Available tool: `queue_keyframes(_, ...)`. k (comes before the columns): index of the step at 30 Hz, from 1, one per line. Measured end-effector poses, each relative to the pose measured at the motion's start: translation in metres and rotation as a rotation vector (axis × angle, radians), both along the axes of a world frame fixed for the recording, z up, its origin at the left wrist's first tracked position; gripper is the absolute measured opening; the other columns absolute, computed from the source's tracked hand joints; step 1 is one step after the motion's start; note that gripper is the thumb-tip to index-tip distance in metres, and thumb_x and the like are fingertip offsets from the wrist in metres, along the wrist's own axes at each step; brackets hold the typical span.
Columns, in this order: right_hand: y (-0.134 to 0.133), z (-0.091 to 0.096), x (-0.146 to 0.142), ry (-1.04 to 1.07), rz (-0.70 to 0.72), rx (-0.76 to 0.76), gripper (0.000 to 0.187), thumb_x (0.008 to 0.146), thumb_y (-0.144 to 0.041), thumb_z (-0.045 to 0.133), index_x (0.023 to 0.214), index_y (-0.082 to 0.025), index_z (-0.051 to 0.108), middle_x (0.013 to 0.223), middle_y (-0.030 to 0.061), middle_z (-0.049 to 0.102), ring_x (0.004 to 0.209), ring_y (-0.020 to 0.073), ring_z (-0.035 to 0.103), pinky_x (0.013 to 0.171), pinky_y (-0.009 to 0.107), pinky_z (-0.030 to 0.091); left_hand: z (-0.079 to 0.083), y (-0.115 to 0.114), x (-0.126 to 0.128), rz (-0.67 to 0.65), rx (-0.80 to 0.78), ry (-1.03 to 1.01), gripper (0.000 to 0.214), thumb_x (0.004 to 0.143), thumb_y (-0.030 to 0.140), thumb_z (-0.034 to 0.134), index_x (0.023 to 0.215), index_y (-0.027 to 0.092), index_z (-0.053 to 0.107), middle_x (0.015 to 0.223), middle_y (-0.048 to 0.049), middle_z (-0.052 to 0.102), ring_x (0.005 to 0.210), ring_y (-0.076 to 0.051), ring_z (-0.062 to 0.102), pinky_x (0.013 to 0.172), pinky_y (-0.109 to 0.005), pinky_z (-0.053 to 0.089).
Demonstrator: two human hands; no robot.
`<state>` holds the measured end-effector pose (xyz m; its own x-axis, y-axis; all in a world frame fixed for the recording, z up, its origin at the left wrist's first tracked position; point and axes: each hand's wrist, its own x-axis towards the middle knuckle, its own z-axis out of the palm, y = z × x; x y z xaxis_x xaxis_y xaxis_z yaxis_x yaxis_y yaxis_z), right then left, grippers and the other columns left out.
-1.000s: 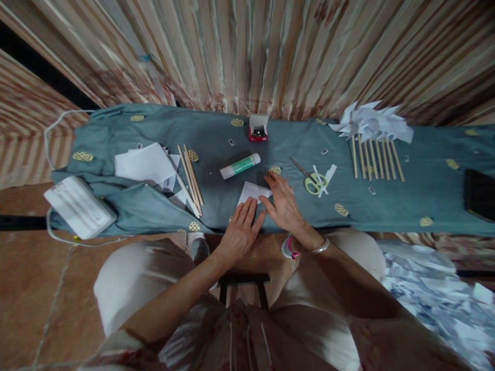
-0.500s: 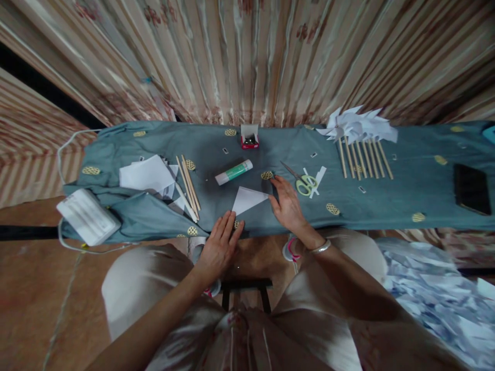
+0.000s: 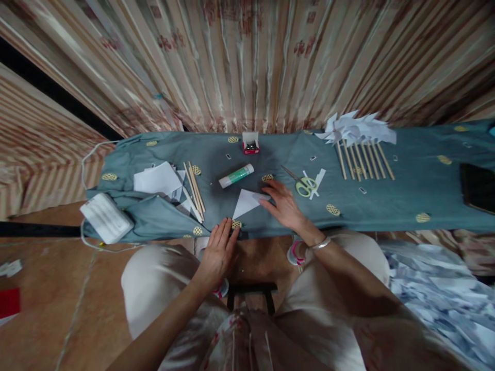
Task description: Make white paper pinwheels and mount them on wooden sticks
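Observation:
A folded white paper triangle (image 3: pixel 246 203) lies flat on the cloth in front of me. My left hand (image 3: pixel 218 253) rests at the near table edge, fingers stretched out and fingertips beside the triangle's lower left corner. At the other end, my right hand (image 3: pixel 284 207) has its thumb at the paper's right corner, with its fingers extended and apart from the thumb. Just beyond the paper lies a green and white glue stick (image 3: pixel 236 175). Green-handled scissors (image 3: pixel 304 186) rest to the right of my right hand, over thin white paper strips (image 3: pixel 319 179).
Left on the blue-green cloth (image 3: pixel 263 226) are white paper sheets (image 3: pixel 157 178), wooden sticks (image 3: pixel 196 190) and a white device with a cable (image 3: pixel 108 219). A small red box (image 3: pixel 251 148) stands at the back. Several paper pinwheels (image 3: pixel 359 130) and a dark phone (image 3: pixel 478 186) lie right.
My right hand has shifted slightly left, its thumb now over the triangle's right corner. My left hand stays by the lower left corner. The view has moved a little.

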<state>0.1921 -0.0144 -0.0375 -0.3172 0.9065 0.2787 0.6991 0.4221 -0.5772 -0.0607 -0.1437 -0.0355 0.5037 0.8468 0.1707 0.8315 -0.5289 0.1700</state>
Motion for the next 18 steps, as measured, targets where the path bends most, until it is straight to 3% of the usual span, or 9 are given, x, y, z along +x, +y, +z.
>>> queue_keyframes(4, -0.003, 0.000, -0.005, 0.017, 0.056, -0.017, 0.025, 0.089, -0.033, 0.067, 0.111, -0.021, 0.067, 0.137, 0.0150, 0.063, 0.134, 0.0313, 0.054, 0.112, 0.053, 0.042, 0.002, 0.001, 0.001, 0.015, -0.015, -0.047, 0.068, 0.091, 0.018, 0.056, 0.154, 0.011, 0.032, 0.158, -0.0263, 0.038, 0.152, -0.037, 0.028, 0.117, -0.061, 0.035)
queue_keyframes(10, -0.005, 0.010, -0.005, 0.145, 0.061, -0.083, 0.007, 0.087, -0.023, 0.061, 0.090, -0.021, 0.067, 0.122, 0.0131, 0.071, 0.119, 0.0267, 0.064, 0.103, 0.045, 0.048, 0.010, 0.000, 0.005, 0.091, -0.065, -0.235, 0.064, 0.096, 0.023, 0.053, 0.155, 0.018, 0.030, 0.162, -0.0229, 0.031, 0.153, -0.034, 0.027, 0.117, -0.059, 0.036)
queue_keyframes(14, 0.000, 0.017, -0.003, 0.258, -0.005, -0.180, 0.008, 0.083, -0.028, 0.063, 0.080, -0.021, 0.066, 0.086, 0.0047, 0.074, 0.085, 0.0226, 0.068, 0.082, 0.036, 0.052, 0.023, 0.004, 0.012, 0.246, -0.148, -0.487, 0.057, 0.097, 0.032, 0.055, 0.151, 0.019, 0.040, 0.163, -0.0204, 0.032, 0.151, -0.031, 0.032, 0.118, -0.054, 0.037)
queue_keyframes(18, 0.012, 0.020, -0.005, 0.533, -0.092, -0.325, 0.016, 0.077, -0.035, 0.067, 0.078, -0.020, 0.067, 0.071, 0.0005, 0.068, 0.066, 0.0180, 0.061, 0.067, 0.030, 0.048, 0.037, 0.024, 0.027, 0.445, -0.381, -0.946, 0.056, 0.090, 0.046, 0.063, 0.136, 0.014, 0.056, 0.148, -0.0216, 0.053, 0.140, -0.033, 0.049, 0.113, -0.054, 0.043)
